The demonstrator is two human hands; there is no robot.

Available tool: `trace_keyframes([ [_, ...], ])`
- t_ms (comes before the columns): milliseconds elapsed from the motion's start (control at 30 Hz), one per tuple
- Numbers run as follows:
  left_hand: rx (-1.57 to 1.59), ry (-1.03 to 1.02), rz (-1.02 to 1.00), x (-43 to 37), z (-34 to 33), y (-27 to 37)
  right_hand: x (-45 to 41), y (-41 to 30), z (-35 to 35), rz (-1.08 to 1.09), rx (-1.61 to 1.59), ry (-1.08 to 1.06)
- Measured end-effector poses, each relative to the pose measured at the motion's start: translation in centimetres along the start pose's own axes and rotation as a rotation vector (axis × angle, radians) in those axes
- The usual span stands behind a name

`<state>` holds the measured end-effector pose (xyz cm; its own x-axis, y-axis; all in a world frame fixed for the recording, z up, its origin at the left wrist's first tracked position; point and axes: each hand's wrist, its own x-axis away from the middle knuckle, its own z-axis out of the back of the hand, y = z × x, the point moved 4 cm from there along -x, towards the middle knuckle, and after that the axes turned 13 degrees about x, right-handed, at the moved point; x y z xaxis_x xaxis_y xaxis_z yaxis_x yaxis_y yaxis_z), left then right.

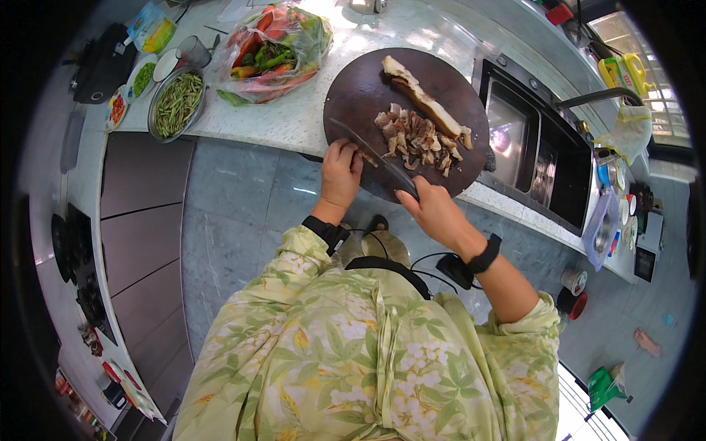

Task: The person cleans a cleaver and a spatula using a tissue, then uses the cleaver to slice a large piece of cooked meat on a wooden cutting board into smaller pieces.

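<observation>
A round dark wooden chopping board [353, 82] lies at the counter's edge in front of me. My right hand [436, 209] grips the handle of a kitchen knife [380, 160], whose blade slants up and left across the board. Close by the blade, the curled fingers of my left hand [341, 173] pinch a small piece of meat [369, 160], mostly hidden by them. Beyond the knife is a heap of sliced cured meat [413, 135]. A long uncut strip of the meat [422, 96], with pale fat and a brown rind, lies along the heap's far side.
Left on the counter [298, 124] are a plastic bag of peppers [270, 55], a metal bowl of cut green beans [177, 105], a plate of chopped greens [143, 78] and a dish of chopped red pepper [117, 109]. A black double sink [532, 143] with a faucet [598, 95] adjoins the board's right side.
</observation>
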<state>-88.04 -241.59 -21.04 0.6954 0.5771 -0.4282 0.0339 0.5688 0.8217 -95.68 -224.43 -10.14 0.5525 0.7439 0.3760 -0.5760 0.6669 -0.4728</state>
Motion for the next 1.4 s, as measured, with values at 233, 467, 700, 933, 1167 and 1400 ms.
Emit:
trace_keyframes([
  [233,-0.027,0.005,-0.004,0.0,-0.3,0.1,-0.8,0.4,-0.9,0.008,-0.018,0.009],
  [467,-0.027,0.032,0.016,0.2,-0.3,0.2,1.2,1.6,-0.8,0.003,0.047,-0.003],
  [700,-0.041,0.041,-0.002,0.3,-0.4,0.4,-4.6,-0.1,-2.4,0.064,-0.034,0.053],
  [933,0.031,0.091,0.170,-0.1,-0.9,-0.4,-0.2,3.5,-1.4,0.020,-0.061,0.030],
  [1167,-0.082,0.012,-0.006,0.0,-1.5,1.3,-0.7,3.9,-2.2,0.013,-0.061,0.054],
  [1400,-0.071,0.111,0.309,-0.7,0.2,-0.1,0.6,5.3,-1.9,0.046,-0.125,0.059],
])
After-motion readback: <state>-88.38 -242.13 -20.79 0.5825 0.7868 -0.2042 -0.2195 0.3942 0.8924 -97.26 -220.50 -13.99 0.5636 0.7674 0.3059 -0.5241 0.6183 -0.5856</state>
